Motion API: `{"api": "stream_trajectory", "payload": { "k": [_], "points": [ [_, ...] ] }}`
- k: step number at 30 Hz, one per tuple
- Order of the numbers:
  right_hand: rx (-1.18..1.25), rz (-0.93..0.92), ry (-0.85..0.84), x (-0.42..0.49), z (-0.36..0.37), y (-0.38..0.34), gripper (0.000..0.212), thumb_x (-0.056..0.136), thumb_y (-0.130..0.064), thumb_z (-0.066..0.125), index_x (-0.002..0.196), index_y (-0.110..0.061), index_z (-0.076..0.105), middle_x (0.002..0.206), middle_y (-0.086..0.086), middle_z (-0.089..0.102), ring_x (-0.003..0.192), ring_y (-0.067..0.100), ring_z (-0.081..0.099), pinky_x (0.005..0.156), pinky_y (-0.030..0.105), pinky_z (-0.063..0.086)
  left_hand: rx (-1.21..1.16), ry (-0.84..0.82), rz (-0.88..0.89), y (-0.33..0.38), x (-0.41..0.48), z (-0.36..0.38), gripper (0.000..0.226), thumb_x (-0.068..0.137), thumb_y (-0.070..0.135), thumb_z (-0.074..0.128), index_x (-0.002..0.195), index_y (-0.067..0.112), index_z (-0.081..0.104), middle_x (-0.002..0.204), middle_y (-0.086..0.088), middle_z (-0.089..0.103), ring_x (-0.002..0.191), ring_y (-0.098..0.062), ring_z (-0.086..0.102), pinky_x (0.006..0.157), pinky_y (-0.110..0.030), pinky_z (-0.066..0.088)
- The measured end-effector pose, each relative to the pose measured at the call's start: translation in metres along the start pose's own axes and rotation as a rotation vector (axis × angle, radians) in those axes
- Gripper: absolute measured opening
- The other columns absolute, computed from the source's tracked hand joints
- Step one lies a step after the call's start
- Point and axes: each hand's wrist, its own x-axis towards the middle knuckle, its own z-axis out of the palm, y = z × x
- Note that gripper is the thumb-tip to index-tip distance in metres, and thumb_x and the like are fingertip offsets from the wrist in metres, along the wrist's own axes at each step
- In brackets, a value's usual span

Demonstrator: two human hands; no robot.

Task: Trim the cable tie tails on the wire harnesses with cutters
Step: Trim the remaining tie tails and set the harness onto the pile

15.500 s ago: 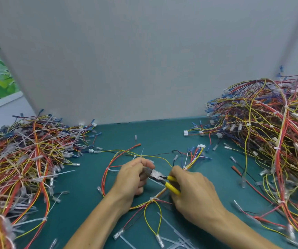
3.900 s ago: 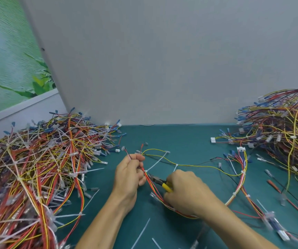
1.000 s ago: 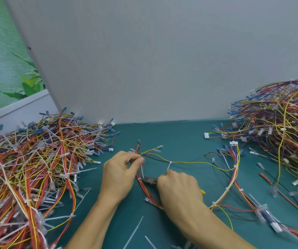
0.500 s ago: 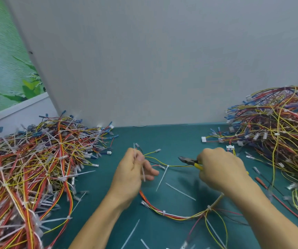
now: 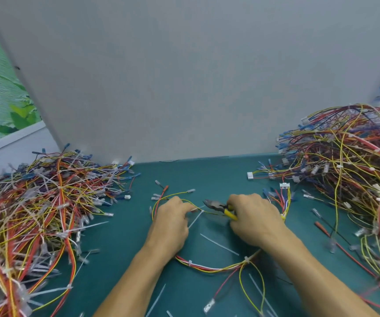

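One wire harness [image 5: 209,268] of red, yellow and white wires loops across the green mat [image 5: 207,175] in front of me. My left hand [image 5: 170,221] pinches a thin yellow wire of it just left of a white cable tie [image 5: 201,211], whose tail [image 5: 194,219] slants down to the left. My right hand [image 5: 254,219] grips yellow-handled cutters [image 5: 218,207]. Their dark jaws point left and sit close above the tie. The harness's white connector [image 5: 284,185] lies beyond my right hand.
A big heap of harnesses with long white tie tails [image 5: 35,213] fills the left side. Another tangled heap [image 5: 349,175] rises on the right. Cut-off tails [image 5: 218,244] lie scattered on the mat near me. A grey panel [image 5: 184,76] closes the back.
My right hand has brought the cutters down and left towards the tie beside my left hand. My left hand has lowered onto the yellow wire. The view has shifted slightly.
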Motion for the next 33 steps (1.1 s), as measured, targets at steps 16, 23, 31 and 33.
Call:
{"api": "stream_trajectory", "payload": {
  "k": [16,23,31,33],
  "points": [
    [0.257,-0.033,-0.273,-0.002,-0.029,0.007,0.007,0.075,-0.028,0.065,0.075,-0.03,0.058,0.074,-0.002,0.059,0.072,0.018,0.053,0.056,0.028,0.041,-0.504,0.162,0.053,-0.003,-0.003,-0.004,0.012,0.087,0.008,0.066,0.085,0.017,0.075,0.095,0.019,0.068,0.094,0.006,0.061,0.083,-0.008,0.041],
    [0.077,-0.046,-0.256,-0.003,-0.025,0.005,0.021,0.074,-0.032,0.068,0.094,-0.024,0.068,0.086,0.001,0.056,0.088,0.027,0.059,0.069,0.03,0.048,-0.424,-0.061,-0.074,-0.003,-0.003,-0.002,0.02,0.094,0.019,0.055,0.076,0.029,0.054,0.071,0.022,0.068,0.073,0.005,0.058,0.07,-0.01,0.038],
    [-0.103,-0.068,-0.052,-0.006,-0.03,-0.001,0.032,0.084,-0.026,0.061,0.115,-0.031,0.066,0.112,0.0,0.049,0.104,0.028,0.059,0.069,0.031,0.038,-0.517,-0.072,-0.116,-0.001,-0.002,-0.002,0.015,0.094,0.012,0.054,0.081,0.018,0.057,0.07,0.007,0.072,0.072,0.003,0.067,0.071,-0.007,0.041],
    [-0.116,-0.07,-0.042,-0.007,-0.03,-0.005,0.033,0.084,-0.025,0.06,0.116,-0.03,0.066,0.114,0.0,0.05,0.104,0.028,0.059,0.069,0.031,0.037,-0.523,-0.079,-0.106,-0.001,-0.002,-0.002,0.015,0.095,0.01,0.052,0.082,0.016,0.056,0.071,0.006,0.071,0.072,-0.001,0.069,0.074,-0.012,0.044]
  ]
}}
